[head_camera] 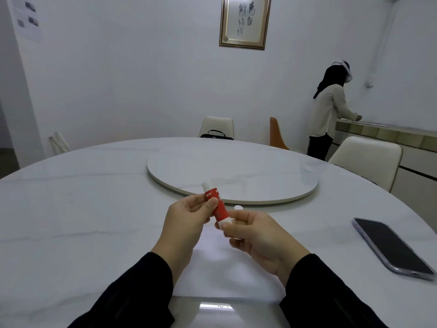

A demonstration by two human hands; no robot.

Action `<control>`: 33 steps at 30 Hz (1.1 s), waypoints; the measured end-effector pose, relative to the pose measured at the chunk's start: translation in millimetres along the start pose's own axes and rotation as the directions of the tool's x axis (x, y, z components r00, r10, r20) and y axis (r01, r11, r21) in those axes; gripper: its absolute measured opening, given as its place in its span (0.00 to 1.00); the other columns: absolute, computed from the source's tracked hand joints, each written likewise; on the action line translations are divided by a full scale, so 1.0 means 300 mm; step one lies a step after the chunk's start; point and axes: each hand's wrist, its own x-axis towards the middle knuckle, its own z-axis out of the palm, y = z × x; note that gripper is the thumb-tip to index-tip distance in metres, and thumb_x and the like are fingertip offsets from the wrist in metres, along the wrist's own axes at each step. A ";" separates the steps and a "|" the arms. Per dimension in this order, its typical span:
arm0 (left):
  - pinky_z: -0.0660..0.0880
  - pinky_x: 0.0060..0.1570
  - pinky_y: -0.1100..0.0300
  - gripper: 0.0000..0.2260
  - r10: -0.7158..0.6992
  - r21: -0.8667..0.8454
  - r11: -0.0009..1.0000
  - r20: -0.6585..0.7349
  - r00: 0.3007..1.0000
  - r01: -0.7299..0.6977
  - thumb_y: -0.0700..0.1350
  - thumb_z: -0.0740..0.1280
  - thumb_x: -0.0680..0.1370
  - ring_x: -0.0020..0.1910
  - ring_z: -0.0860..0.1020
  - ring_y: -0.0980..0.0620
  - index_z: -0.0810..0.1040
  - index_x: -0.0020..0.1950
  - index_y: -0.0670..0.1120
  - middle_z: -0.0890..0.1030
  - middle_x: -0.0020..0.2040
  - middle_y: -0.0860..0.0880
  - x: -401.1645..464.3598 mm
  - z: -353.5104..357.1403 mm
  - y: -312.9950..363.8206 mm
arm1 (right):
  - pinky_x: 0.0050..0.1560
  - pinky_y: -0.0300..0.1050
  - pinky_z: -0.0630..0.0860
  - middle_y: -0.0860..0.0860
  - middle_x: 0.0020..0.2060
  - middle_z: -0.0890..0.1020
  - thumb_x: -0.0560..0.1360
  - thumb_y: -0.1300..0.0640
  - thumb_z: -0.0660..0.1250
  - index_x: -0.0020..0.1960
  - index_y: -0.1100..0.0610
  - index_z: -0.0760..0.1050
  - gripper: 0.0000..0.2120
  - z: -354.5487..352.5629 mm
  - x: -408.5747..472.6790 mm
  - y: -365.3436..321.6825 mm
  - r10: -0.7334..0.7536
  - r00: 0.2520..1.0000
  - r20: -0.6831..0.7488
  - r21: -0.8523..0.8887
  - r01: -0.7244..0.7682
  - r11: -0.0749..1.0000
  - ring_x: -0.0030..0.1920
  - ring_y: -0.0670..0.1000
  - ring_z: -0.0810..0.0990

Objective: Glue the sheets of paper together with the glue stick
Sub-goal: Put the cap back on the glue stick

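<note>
A red glue stick (218, 207) with its white glue tip bared at the top is held above the table. My left hand (186, 217) grips its red body between thumb and fingers. My right hand (254, 230) pinches the white base of the stick, and a white cap (238, 207) shows just above its fingers. White sheets of paper (222, 268) lie flat on the table under both hands, partly hidden by my wrists and dark sleeves.
A round white marble table (82, 221) carries a raised turntable (233, 176) at its middle. A phone (392, 247) lies face up at the right. Chairs stand behind the table, and a person (331, 110) stands at a counter at the far right.
</note>
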 end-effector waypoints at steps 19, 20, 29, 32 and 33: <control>0.75 0.47 0.60 0.09 -0.046 -0.069 0.997 -0.004 0.999 0.046 0.44 0.71 0.72 0.46 0.84 0.53 0.81 0.51 0.44 0.86 0.43 0.48 0.003 -0.010 0.004 | 0.42 0.40 0.73 0.51 0.40 0.86 0.71 0.62 0.72 0.54 0.59 0.81 0.12 -0.008 0.001 -0.005 0.036 0.999 0.026 0.050 -0.037 0.998 0.37 0.45 0.81; 0.75 0.46 0.60 0.08 -0.038 -0.058 0.998 0.001 0.999 0.038 0.43 0.72 0.72 0.43 0.84 0.55 0.82 0.50 0.44 0.87 0.42 0.49 -0.002 -0.003 0.005 | 0.43 0.41 0.74 0.49 0.37 0.85 0.67 0.63 0.75 0.56 0.58 0.80 0.18 -0.003 0.006 -0.001 0.011 0.999 -0.045 -0.020 -0.012 1.000 0.36 0.45 0.81; 0.74 0.45 0.61 0.07 -0.039 -0.072 0.997 -0.048 0.998 0.035 0.43 0.72 0.71 0.42 0.84 0.56 0.81 0.48 0.46 0.86 0.41 0.50 0.008 -0.018 0.012 | 0.39 0.39 0.70 0.55 0.48 0.86 0.75 0.56 0.68 0.53 0.61 0.82 0.11 -0.033 -0.004 -0.012 0.068 0.998 0.010 -0.043 -0.067 0.997 0.43 0.47 0.85; 0.74 0.45 0.61 0.12 -0.065 -0.098 0.993 -0.028 0.998 0.062 0.44 0.72 0.71 0.47 0.83 0.50 0.81 0.53 0.43 0.85 0.46 0.46 0.010 -0.018 0.008 | 0.38 0.38 0.70 0.57 0.46 0.86 0.76 0.62 0.66 0.51 0.64 0.82 0.08 -0.019 0.000 0.001 0.037 0.999 0.021 0.001 -0.037 0.999 0.42 0.47 0.85; 0.74 0.46 0.60 0.12 -0.068 -0.105 0.992 -0.025 0.997 0.065 0.44 0.71 0.71 0.47 0.82 0.49 0.81 0.53 0.42 0.85 0.46 0.45 0.010 -0.017 0.009 | 0.38 0.38 0.71 0.57 0.46 0.86 0.75 0.62 0.66 0.50 0.64 0.82 0.08 -0.012 0.000 0.003 0.039 0.999 0.032 0.032 -0.040 0.999 0.42 0.48 0.85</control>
